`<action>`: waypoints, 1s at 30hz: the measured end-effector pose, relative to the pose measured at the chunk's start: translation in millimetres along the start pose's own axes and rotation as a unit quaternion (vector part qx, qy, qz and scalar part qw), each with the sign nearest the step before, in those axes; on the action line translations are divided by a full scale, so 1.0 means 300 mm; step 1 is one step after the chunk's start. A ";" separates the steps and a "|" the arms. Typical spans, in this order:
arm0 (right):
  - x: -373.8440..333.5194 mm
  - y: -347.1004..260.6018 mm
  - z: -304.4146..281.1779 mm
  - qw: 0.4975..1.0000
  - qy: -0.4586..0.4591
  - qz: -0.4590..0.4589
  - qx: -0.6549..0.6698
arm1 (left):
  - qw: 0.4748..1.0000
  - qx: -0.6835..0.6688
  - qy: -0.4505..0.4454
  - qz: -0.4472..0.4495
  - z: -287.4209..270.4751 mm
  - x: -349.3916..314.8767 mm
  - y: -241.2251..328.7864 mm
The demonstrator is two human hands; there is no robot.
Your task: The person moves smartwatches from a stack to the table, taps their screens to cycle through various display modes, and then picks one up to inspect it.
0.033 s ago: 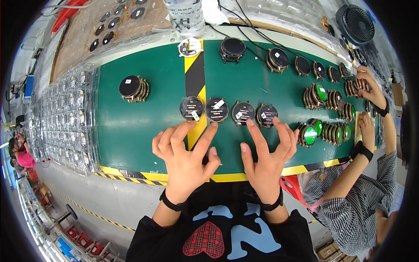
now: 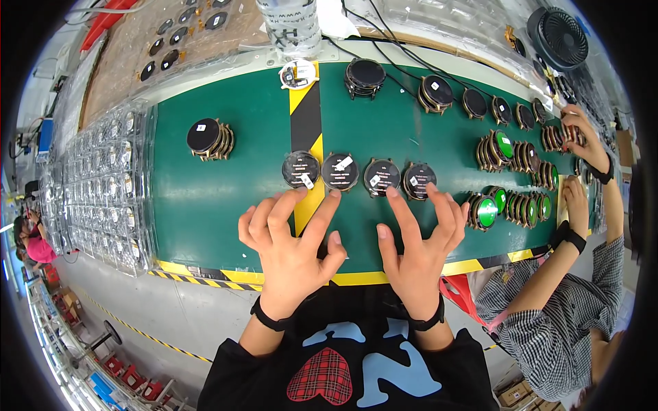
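Watches [image 2: 340,171], four in a row, lie face up on the green table [image 2: 240,192], just ahead of the person's fingertips. At right, a co-worker [image 2: 548,308] in a checked shirt has one hand on a row of stacked watches. Clear trays [image 2: 103,185] line the table's left side. Both hands are spread open, gripping nothing. Two fingertips of the left hand [image 2: 291,250] meet the lower edges of the two left watches; two of the right hand [image 2: 421,257] meet the other pair. How hard they press, I cannot tell. Both thumbs stick out clear of the watches. A yellow-and-black strip [image 2: 306,116] runs under the leftmost watch. Past the far right corner is a black fan [image 2: 558,39]. A lone stack [image 2: 211,139] stands at left; green-faced watches [image 2: 486,212] stand at right. Smallest, a white label [image 2: 343,163] sits on each watch in the row.
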State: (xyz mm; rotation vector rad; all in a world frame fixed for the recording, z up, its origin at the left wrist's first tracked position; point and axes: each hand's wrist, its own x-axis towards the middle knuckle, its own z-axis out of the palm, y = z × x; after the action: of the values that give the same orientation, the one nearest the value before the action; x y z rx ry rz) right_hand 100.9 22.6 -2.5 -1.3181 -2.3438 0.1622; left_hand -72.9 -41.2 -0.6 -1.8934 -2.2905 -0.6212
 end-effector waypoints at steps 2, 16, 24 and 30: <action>-0.002 0.000 0.007 1.000 -0.006 -0.007 -0.013 | 1.000 -0.003 0.006 -0.008 0.003 0.005 0.001; 0.008 -0.018 0.015 0.996 -0.031 0.032 -0.076 | 0.998 0.050 -0.018 -0.038 0.024 0.015 0.019; 0.011 -0.019 0.015 0.995 -0.045 0.038 -0.079 | 0.997 0.050 -0.040 -0.050 0.024 0.020 0.022; 0.014 -0.021 0.015 0.995 -0.045 0.038 -0.080 | 0.996 0.051 -0.039 -0.053 0.028 0.019 0.021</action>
State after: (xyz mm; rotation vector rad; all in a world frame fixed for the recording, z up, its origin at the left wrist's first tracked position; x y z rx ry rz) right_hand 92.1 23.0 -3.4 -1.5068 -2.4248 0.0601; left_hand -66.6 -31.8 -4.9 -1.7907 -2.4352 -0.4388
